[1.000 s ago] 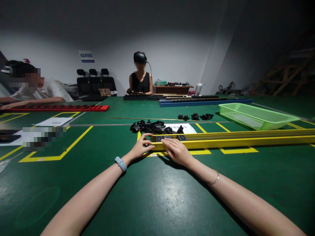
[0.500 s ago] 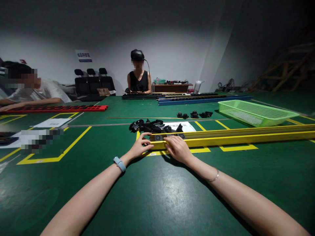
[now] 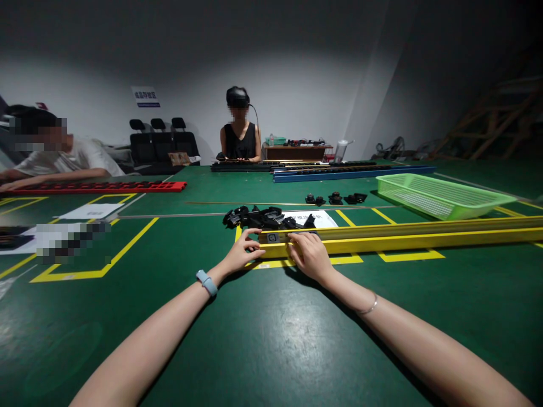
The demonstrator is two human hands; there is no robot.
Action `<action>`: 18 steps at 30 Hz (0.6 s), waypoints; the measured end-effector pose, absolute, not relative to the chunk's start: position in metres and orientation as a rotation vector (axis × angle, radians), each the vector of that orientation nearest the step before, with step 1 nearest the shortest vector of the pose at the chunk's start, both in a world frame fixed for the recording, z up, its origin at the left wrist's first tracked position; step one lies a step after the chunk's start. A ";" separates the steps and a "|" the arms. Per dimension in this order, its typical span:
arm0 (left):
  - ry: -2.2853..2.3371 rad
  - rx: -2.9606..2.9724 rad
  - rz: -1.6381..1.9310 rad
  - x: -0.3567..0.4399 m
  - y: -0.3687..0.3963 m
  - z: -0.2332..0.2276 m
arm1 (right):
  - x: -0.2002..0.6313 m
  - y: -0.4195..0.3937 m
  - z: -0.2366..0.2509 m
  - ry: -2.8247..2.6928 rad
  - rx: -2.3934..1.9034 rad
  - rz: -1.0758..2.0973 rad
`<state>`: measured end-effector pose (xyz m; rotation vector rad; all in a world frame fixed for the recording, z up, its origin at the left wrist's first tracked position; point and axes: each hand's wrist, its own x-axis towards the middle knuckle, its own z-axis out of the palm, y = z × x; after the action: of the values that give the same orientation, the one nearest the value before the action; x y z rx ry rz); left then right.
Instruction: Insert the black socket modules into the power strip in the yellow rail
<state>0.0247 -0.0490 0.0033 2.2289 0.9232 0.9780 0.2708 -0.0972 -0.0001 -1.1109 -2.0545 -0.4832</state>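
Observation:
A long yellow channel rail (image 3: 382, 243) lies across the table, reaching past the right edge of view. My left hand (image 3: 241, 251) grips its left end, with thumb in front and fingers at the back. Inside the channel near that end sits a dark socket module (image 3: 272, 238) with a light marking on its face. My right hand (image 3: 310, 255) bends over the front wall, its fingertips down in the channel on another dark module that they mostly cover. Just behind the rail, a heap of black plastic parts (image 3: 254, 217) lies partly on a white printed sheet (image 3: 326, 217).
A green mesh basket (image 3: 441, 195) stands at the right behind the rail. Several small black parts (image 3: 335, 198) lie beyond the heap. Blue rails (image 3: 352, 174) lie farther back. One co-worker (image 3: 240, 133) sits opposite; another leans over a red rail (image 3: 161, 187) at left.
My right hand has slid slightly to the right along the channel, and its fingers now cover more of the second module. My left hand and the rail stay in place.

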 end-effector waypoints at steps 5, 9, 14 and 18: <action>0.896 2.216 0.983 0.024 -0.047 0.001 | 0.269 -0.098 0.000 -2.104 -1.023 -0.423; 0.891 2.197 0.993 0.025 -0.046 -0.002 | 0.264 -0.100 0.003 -2.257 -0.872 -0.326; 0.869 2.193 1.003 0.024 -0.044 -0.005 | 0.261 -0.102 0.005 -2.364 -0.825 -0.243; 0.874 2.199 0.992 0.024 -0.044 -0.004 | 0.262 -0.101 0.004 -2.370 -0.852 -0.235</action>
<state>0.0240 -0.0439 -0.0044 2.1994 0.8744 0.9916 0.2622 -0.1008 0.0043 -0.8517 -2.3697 -0.2347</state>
